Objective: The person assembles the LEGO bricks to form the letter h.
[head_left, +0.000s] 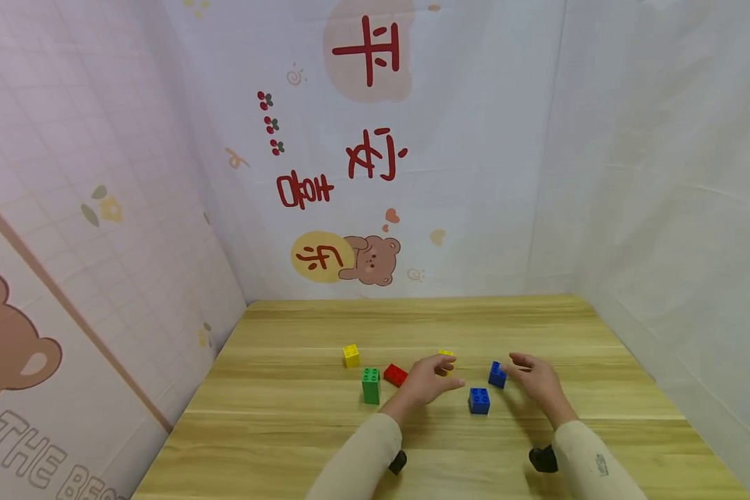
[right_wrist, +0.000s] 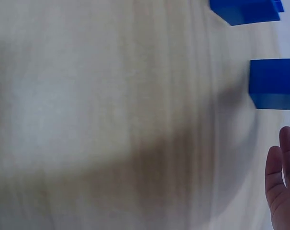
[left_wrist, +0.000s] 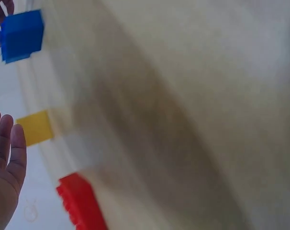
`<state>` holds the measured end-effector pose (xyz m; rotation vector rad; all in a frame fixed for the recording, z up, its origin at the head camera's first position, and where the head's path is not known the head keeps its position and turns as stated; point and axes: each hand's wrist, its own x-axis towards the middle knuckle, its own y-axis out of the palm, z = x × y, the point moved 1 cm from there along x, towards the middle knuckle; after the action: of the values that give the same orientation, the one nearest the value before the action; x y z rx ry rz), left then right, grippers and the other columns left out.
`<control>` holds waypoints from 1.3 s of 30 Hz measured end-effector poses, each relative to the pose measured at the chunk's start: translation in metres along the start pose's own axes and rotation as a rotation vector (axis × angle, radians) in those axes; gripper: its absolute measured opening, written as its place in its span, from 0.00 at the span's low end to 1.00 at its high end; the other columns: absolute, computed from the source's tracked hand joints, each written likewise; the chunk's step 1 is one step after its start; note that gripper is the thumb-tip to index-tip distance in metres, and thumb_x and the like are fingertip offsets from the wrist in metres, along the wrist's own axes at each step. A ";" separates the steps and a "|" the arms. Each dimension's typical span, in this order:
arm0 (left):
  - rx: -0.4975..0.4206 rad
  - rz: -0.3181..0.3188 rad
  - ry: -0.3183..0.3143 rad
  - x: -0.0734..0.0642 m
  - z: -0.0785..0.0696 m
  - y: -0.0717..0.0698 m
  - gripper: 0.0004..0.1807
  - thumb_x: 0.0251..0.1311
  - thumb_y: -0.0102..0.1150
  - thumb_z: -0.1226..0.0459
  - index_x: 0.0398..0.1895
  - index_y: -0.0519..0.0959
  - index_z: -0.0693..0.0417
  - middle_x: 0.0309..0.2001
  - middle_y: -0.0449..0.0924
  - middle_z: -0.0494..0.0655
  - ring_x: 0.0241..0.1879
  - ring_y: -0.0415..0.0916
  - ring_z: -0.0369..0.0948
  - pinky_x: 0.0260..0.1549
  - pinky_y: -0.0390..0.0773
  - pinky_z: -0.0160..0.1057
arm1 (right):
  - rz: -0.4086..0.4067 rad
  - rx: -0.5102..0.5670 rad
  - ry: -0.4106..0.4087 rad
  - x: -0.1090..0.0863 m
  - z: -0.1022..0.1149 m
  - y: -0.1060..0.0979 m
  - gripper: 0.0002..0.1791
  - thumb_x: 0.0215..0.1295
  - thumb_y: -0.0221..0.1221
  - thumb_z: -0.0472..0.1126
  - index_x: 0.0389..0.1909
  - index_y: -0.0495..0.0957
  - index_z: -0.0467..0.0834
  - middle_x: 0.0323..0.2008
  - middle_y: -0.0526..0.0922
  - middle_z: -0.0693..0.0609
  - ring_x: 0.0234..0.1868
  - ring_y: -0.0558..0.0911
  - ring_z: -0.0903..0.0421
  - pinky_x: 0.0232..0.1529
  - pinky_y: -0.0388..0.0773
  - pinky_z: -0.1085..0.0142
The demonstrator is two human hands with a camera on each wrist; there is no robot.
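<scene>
My left hand (head_left: 426, 380) hovers over the table with its fingers spread and nothing in them. Just behind its fingers is a yellow brick (head_left: 446, 353), partly hidden in the head view; the left wrist view shows the yellow brick (left_wrist: 39, 128) beside the fingertips. A red brick (head_left: 395, 376) lies left of that hand, by the wrist. Farther right, my right hand (head_left: 537, 383) is relaxed, its thumb close beside a blue brick (head_left: 497, 376). A second blue brick (head_left: 479, 401) stands between the hands, nearer to me. In the right wrist view a gap shows between the fingers and the blue brick (right_wrist: 272, 85).
Left of the red brick stands a tall green brick (head_left: 371, 386), with another yellow brick (head_left: 351, 356) behind it. The wooden table (head_left: 275, 417) is enclosed by printed cloth at the back (head_left: 475, 173) and both sides. Dark wrist devices (head_left: 542, 459) sit under the sleeves.
</scene>
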<state>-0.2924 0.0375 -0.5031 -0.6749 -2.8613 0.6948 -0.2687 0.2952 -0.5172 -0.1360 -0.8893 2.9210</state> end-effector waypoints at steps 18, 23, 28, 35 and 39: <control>-0.116 -0.008 -0.077 -0.004 0.019 0.042 0.25 0.56 0.73 0.58 0.57 0.81 0.52 0.48 0.82 0.42 0.48 0.79 0.44 0.48 0.80 0.42 | -0.003 0.061 0.010 -0.004 -0.013 0.019 0.35 0.71 0.60 0.48 0.70 0.63 0.30 0.65 0.67 0.28 0.65 0.68 0.31 0.62 0.67 0.41; -0.107 -0.027 -0.059 -0.003 0.021 0.046 0.24 0.56 0.73 0.59 0.56 0.81 0.53 0.47 0.82 0.42 0.46 0.80 0.43 0.44 0.80 0.40 | -0.009 0.084 0.023 -0.003 -0.013 0.021 0.35 0.71 0.60 0.47 0.70 0.63 0.30 0.65 0.67 0.28 0.65 0.68 0.32 0.62 0.67 0.41; -0.084 -0.030 -0.065 -0.001 0.021 0.048 0.23 0.55 0.74 0.58 0.54 0.82 0.53 0.45 0.82 0.39 0.42 0.79 0.36 0.42 0.80 0.38 | -0.032 0.049 0.006 -0.002 -0.014 0.022 0.33 0.71 0.60 0.44 0.68 0.64 0.28 0.63 0.70 0.28 0.63 0.71 0.31 0.59 0.70 0.42; -0.005 -0.041 -0.065 0.003 0.020 0.051 0.18 0.53 0.75 0.58 0.48 0.84 0.49 0.41 0.82 0.35 0.37 0.76 0.31 0.40 0.78 0.35 | -0.054 0.012 0.010 -0.002 -0.014 0.023 0.31 0.71 0.60 0.43 0.65 0.67 0.26 0.60 0.73 0.28 0.60 0.72 0.31 0.57 0.70 0.42; 0.015 -0.044 -0.056 0.003 0.018 0.051 0.14 0.53 0.75 0.59 0.43 0.84 0.47 0.39 0.82 0.35 0.35 0.75 0.31 0.38 0.77 0.34 | -0.057 0.000 0.014 -0.002 -0.012 0.023 0.31 0.71 0.59 0.43 0.65 0.67 0.26 0.59 0.74 0.28 0.60 0.73 0.31 0.57 0.71 0.42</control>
<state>-0.2786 0.0721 -0.5426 -0.5975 -2.9095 0.7393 -0.2671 0.2831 -0.5400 -0.1292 -0.8763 2.8635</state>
